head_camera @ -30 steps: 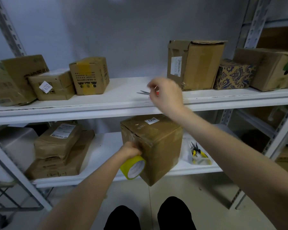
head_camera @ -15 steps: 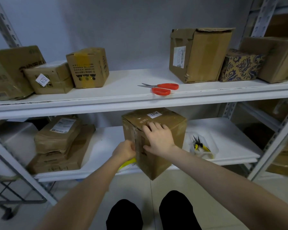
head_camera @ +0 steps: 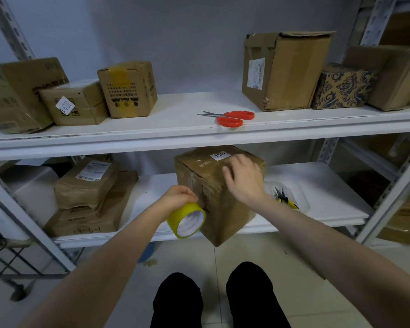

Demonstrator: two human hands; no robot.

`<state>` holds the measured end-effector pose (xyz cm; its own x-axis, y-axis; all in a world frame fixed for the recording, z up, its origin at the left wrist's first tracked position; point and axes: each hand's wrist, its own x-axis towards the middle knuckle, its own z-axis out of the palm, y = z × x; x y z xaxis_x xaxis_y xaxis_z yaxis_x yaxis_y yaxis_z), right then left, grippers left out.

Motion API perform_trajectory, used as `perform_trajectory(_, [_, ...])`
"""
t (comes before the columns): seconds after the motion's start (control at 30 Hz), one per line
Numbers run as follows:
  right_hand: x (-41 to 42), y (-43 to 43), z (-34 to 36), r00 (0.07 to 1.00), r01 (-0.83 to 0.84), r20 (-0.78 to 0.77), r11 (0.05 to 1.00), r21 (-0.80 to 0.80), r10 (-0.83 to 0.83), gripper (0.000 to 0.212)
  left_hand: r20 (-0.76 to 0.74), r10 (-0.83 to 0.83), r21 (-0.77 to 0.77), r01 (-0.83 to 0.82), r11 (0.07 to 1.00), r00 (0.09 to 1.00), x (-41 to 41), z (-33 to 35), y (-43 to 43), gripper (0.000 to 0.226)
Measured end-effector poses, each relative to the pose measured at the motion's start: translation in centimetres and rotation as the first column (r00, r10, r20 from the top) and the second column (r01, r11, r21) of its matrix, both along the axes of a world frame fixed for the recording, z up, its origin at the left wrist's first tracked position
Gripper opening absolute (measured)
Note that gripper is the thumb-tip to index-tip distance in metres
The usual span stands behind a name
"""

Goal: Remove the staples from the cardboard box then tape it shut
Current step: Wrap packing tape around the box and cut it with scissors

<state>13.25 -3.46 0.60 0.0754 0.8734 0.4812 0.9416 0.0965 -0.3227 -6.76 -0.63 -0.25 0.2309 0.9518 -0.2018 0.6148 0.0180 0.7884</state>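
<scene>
Cardboard box (head_camera: 225,209) juts over the lower shelf's (head_camera: 317,185) near edge, right hand (head_camera: 244,178) flat-fingered on top, left hand (head_camera: 178,197) gripping the tape roll (head_camera: 174,217) against its side; a hard tug could topple it.

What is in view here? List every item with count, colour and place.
cardboard box: one, brown, labelled 1314, front edge of lower shelf
tape roll: one, yellow, against the box's near side
scissors: one pair, red handles, upper shelf
pliers: yellow handles, in white tray, right of the box
plain boxes: several, brown, upper shelf
patterned box: one, brown and blue, upper shelf right
parcels: stacked, brown, lower shelf left
left hand: grips the tape roll
right hand: rests on the box's top
</scene>
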Motion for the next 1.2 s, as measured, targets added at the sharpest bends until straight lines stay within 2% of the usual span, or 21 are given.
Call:
perform_trajectory(0.03, [1.4, 0.1, -0.1, 0.995, 0.097, -0.014, 0.995, -0.025, -0.097, 0.039, 0.041, 0.009, -0.025, -0.008, 1.0, 0.999, 0.0, 0.3, -0.1, 0.017])
perform_trajectory(0.1, [3.6, 0.4, -0.5, 0.966, 0.217, -0.103, 0.959, -0.183, -0.238, 0.047, 0.08, 0.003, -0.064, 0.002, 0.998, 0.997, 0.0, 1.0, -0.4, 0.017])
perform_trajectory(0.17, [4.9, 0.3, -0.7, 0.927, 0.159, -0.276, 0.933, -0.322, -0.253, 0.051, 0.024, -0.086, -0.112, 0.089, 0.99, 0.996, 0.0, 1.8, -0.8, 0.015])
perform_trajectory(0.2, [5.1, 0.4, -0.7, 0.909, 0.108, -0.348, 0.935, -0.339, -0.231, 0.051, -0.002, -0.148, -0.147, 0.146, 0.978, 0.989, 0.0, 2.2, -1.0, 0.013])
perform_trajectory(0.27, [5.0, -0.2, -0.8, 0.894, 0.082, -0.398, 0.948, -0.308, -0.207, 0.051, -0.039, -0.247, -0.222, 0.232, 0.947, 0.968, -0.1, 3.3, -1.7, 0.009])
perform_trajectory(0.4, [4.5, -1.0, -0.7, 0.935, 0.167, -0.271, 0.959, -0.23, -0.228, 0.058, -0.092, -0.299, -0.272, 0.265, 0.925, 0.95, -0.4, 4.7, -2.3, 0.006])
perform_trajectory(0.47, [4.7, -1.4, -0.6, 0.95, 0.182, -0.207, 0.953, -0.243, -0.234, 0.058, -0.127, -0.258, -0.251, 0.221, 0.942, 0.958, -0.9, 4.9, -2.4, 0.005])
perform_trajectory(0.53, [4.7, -2.0, -0.2, 0.962, 0.162, -0.173, 0.954, -0.252, -0.209, 0.049, -0.146, -0.179, -0.201, 0.148, 0.968, 0.973, -1.7, 4.6, -2.1, 0.004])
perform_trajectory(0.6, [4.4, -2.4, -0.2, 0.976, 0.073, -0.187, 0.974, -0.216, -0.115, 0.04, -0.079, -0.046, -0.127, 0.035, 0.991, 0.996, -2.3, 4.2, -1.7, 0.005])
perform_trajectory(0.7, [2.5, -3.5, -0.3, 0.96, -0.154, -0.26, 0.969, -0.195, 0.1, 0.032, 0.093, 0.121, -0.037, -0.118, 0.992, 0.988, -2.2, 4.1, -1.6, 0.018])
perform_trajectory(0.73, [1.8, -3.7, -0.2, 0.957, -0.206, -0.245, 0.958, -0.198, 0.155, 0.03, 0.088, 0.114, -0.022, -0.112, 0.993, 0.99, -2.1, 4.1, -1.6, 0.02])
perform_trajectory(0.8, [0.6, -3.8, -0.1, 0.97, -0.236, -0.115, 0.951, -0.199, 0.216, 0.026, -0.002, 0.051, -0.02, -0.051, 0.999, 0.999, -1.9, 4.2, -1.9, 0.019])
perform_trajectory(0.87, [0.3, -3.6, -0.4, 0.982, -0.173, 0.059, 0.977, -0.122, 0.181, 0.022, -0.045, 0.005, -0.037, -0.006, 0.999, 0.999, -2.0, 4.2, -2.0, 0.017])
perform_trajectory(0.93, [0.4, -3.4, -0.9, 0.983, -0.14, 0.116, 0.99, -0.005, 0.14, 0.018, -0.025, -0.028, -0.058, 0.026, 0.998, 0.999, -2.2, 4.2, -2.1, 0.015])
perform_trajectory(1.03, [0.5, -2.9, -0.9, 0.978, -0.184, 0.095, 0.982, -0.033, 0.186, 0.024, 0.032, -0.064, -0.1, 0.067, 0.993, 0.997, -2.4, 4.5, -2.1, 0.015])
perform_trajectory(1.13, [0.0, -2.6, 0.3, 0.986, -0.14, 0.076, 0.987, -0.083, 0.147, 0.029, 0.092, -0.047, -0.107, 0.057, 0.993, 0.995, -2.2, 4.8, -1.9, 0.017])
perform_trajectory(1.2, [-1.2, -2.8, 0.9, 0.972, -0.182, -0.157, 0.983, -0.023, 0.176, 0.026, 0.128, -0.037, -0.094, 0.049, 0.994, 0.991, -1.8, 5.0, -1.9, 0.018])
